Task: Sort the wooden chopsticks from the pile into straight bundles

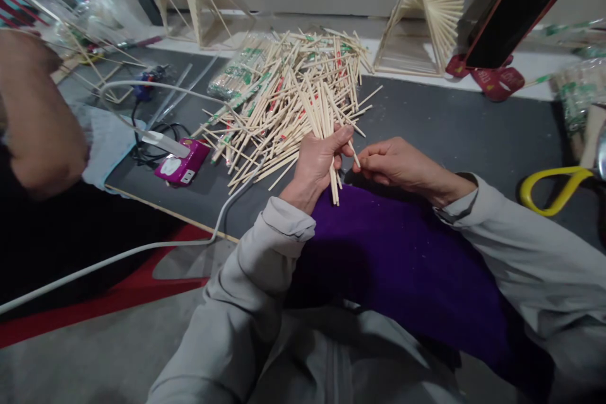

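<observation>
L fingers (341,136) grip stick bundle (322,111); R fingers (377,161) pinch stick (354,155); magenta box (196,153) lbl (169,166) illegible

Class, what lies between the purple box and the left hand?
In the head view, loose sticks and a white cable lie between the purple box and the left hand.

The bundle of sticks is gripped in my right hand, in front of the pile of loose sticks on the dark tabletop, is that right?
No, the hand is wrong: the head view shows the bundle of sticks gripped in your left hand, in front of the pile of loose sticks on the dark tabletop.
</observation>
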Demonstrator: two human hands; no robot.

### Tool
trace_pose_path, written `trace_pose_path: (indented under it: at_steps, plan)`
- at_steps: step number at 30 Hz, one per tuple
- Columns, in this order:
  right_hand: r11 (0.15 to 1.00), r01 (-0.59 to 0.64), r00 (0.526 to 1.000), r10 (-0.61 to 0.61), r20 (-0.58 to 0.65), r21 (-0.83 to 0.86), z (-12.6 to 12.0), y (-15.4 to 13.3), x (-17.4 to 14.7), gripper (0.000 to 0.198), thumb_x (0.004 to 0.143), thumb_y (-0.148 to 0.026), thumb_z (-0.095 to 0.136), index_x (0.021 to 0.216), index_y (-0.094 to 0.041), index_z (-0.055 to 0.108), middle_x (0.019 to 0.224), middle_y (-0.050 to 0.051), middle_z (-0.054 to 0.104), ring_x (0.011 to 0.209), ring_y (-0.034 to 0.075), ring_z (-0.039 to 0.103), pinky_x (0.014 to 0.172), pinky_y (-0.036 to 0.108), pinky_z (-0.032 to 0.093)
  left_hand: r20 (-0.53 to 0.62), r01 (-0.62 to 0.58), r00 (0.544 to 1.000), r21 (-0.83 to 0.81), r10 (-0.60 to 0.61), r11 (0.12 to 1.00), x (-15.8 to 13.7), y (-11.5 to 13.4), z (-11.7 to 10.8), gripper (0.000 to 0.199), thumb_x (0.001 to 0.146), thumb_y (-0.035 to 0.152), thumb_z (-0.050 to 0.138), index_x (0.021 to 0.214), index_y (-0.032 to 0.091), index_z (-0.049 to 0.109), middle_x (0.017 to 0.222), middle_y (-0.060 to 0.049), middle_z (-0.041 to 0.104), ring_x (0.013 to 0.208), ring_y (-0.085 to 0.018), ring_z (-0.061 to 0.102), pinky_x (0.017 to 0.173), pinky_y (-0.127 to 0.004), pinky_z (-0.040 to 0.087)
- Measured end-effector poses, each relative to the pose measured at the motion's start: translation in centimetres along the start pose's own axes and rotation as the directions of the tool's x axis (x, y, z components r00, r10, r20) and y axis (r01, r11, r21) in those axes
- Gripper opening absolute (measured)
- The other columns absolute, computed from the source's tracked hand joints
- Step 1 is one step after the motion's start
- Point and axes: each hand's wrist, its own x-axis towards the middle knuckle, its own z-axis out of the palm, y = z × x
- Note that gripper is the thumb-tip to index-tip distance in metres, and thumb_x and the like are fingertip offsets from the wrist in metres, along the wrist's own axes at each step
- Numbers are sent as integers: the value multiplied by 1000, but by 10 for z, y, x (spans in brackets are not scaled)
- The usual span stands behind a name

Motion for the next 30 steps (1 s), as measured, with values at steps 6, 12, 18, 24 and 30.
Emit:
trace_pose_path:
  at_steps: [6,12,18,24,30]
  plan:
    - [989,-69,997,63,48,128,0,5,2,11,75,-12,59,68,-11,69,54,-1,52,37,2,34,34,17,16,54,6,999,-28,-5,1000,-1,3,0,29,75,31,82,67,15,59,49,5,56,36,-2,47,33,-13,29]
    - [961,-112,990,85,114,251,3,-1,-3,9,78,-16,61,72,-11,67,59,-2,51,37,1,30,34,16,15,-11,8,1000,-50,-9,999,0,6,-1,26,76,32,81,69,16,61,57,4,60,40,-2,49,33,-13,30]
    - [948,-108,982,54,184,300,7,0,-4,8,77,-15,57,72,-12,63,59,-2,49,37,1,28,36,17,17,-119,-12,993,-54,6,998,1,13,-6,20,78,36,79,80,19,68,67,3,65,45,-2,55,34,-13,33]
    - [893,-142,977,58,203,428,-1,3,2,19,81,-22,52,63,-17,47,55,-3,42,38,3,23,36,18,15,-20,19,1000,-134,-22,991,8,11,-11,23,74,31,81,75,17,64,61,5,58,40,0,45,32,-12,26]
    - [912,121,993,-118,-32,392,-13,0,1,12,80,-18,56,68,-15,57,64,-1,53,43,4,37,38,19,21,222,180,960,-22,-170,983,-1,13,-10,32,68,21,79,99,19,69,53,9,48,32,1,30,30,-14,18]
